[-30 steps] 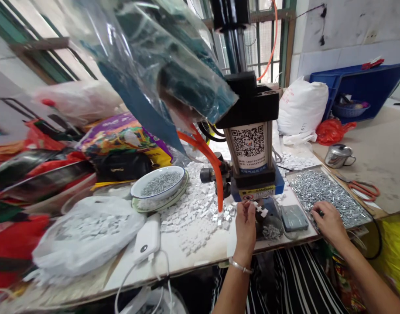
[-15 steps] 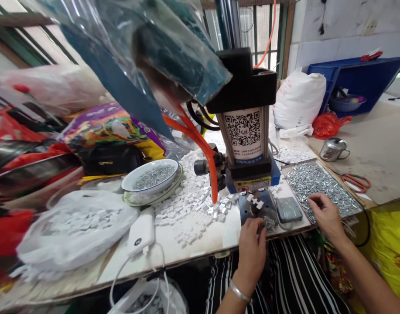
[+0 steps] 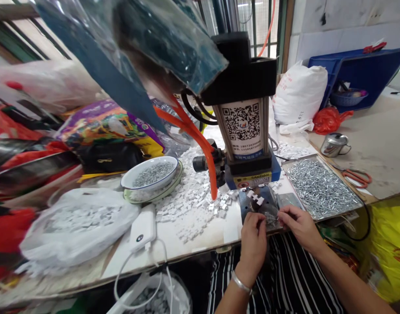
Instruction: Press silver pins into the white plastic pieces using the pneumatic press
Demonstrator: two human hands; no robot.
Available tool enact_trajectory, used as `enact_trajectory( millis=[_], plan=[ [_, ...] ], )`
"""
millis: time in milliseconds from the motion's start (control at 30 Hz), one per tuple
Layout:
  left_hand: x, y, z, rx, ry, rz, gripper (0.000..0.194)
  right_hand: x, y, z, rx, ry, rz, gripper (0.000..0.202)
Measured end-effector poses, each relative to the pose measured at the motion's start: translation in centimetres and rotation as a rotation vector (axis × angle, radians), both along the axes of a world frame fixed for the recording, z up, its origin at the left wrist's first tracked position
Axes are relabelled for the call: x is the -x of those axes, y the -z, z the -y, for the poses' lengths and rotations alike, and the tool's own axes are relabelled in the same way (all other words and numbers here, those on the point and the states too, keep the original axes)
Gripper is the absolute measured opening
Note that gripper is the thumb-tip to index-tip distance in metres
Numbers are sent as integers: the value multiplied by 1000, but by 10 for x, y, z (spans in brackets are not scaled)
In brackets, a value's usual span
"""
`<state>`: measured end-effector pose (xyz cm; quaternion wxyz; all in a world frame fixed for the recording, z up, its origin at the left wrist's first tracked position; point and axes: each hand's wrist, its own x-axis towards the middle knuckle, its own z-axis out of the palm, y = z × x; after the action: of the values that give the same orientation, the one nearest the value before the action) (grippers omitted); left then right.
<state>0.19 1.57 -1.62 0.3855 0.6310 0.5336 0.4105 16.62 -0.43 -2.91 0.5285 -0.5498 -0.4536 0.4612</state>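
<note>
My left hand (image 3: pixel 254 237) is at the front of the small press base (image 3: pixel 247 205), fingers pinched together; what they hold is too small to make out. Just right of it, my right hand (image 3: pixel 296 224) is also pinched, near a little heap of metal pins (image 3: pixel 271 218). Small white square pieces (image 3: pixel 257 199) lie on the press base under the press (image 3: pixel 244 126). A tray of metal pins (image 3: pixel 324 187) lies behind and right of my right hand. A flat grey box (image 3: pixel 288 200) sits between that tray and the base, partly hidden by my right hand.
Many white pieces (image 3: pixel 193 196) spread over the table left of the press. A bowl of pins (image 3: pixel 150 174), a white plastic bag (image 3: pixel 78 222) and a power bank (image 3: pixel 142 229) are farther left. Orange-handled scissors (image 3: pixel 358 178) and a metal cup (image 3: pixel 334 145) stand right. An orange hose (image 3: pixel 210 165) hangs forward.
My right hand has moved left from the edge of the pin tray to the press base, close to my left hand. My left hand has stayed at nearly the same spot.
</note>
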Motion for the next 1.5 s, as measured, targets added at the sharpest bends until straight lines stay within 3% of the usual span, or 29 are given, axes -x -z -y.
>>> enact_trajectory(
  millis=[133, 233, 533, 633, 767, 900, 1000, 1067, 1167, 1267, 1367, 1433, 1500],
  plan=[
    [4, -4, 1, 188, 1, 225, 10, 15, -8, -3, -7, -31, -58, 40],
    [5, -9, 5, 287, 37, 379, 14, 21, -14, -6, -71, -45, 38, 36],
    [5, -16, 10, 366, 36, 568, 23, 28, -22, -6, -255, -47, 384, 25],
    [4, -16, 11, 406, 40, 637, 29, 29, -22, -5, -304, -42, 407, 25],
    [7, -13, 12, 410, 68, 697, 31, 29, -20, -3, -366, -162, 333, 21],
    [24, -7, 0, 299, 184, 422, 25, 22, -15, -1, -313, -191, 313, 22],
    [44, 0, -28, -21, -107, 65, 12, 19, -12, 1, -264, -175, 332, 26],
    [56, 6, -53, -126, -309, -177, 10, 18, -12, 2, -254, -163, 333, 27],
    [67, 11, -83, -123, -369, -503, 7, 19, -11, 3, -262, -151, 330, 29],
    [67, 12, -90, -135, -335, -567, 8, 20, -10, 5, -261, -152, 325, 29],
    [60, 9, -70, -113, -327, -347, 7, 21, -13, 6, -250, -159, 304, 28],
    [52, 4, -48, 0, -275, 32, 9, 24, -18, 5, -249, -152, 275, 27],
    [42, -3, -25, 203, -141, 443, 20, 29, -26, 3, -261, -145, 236, 26]
  ],
)
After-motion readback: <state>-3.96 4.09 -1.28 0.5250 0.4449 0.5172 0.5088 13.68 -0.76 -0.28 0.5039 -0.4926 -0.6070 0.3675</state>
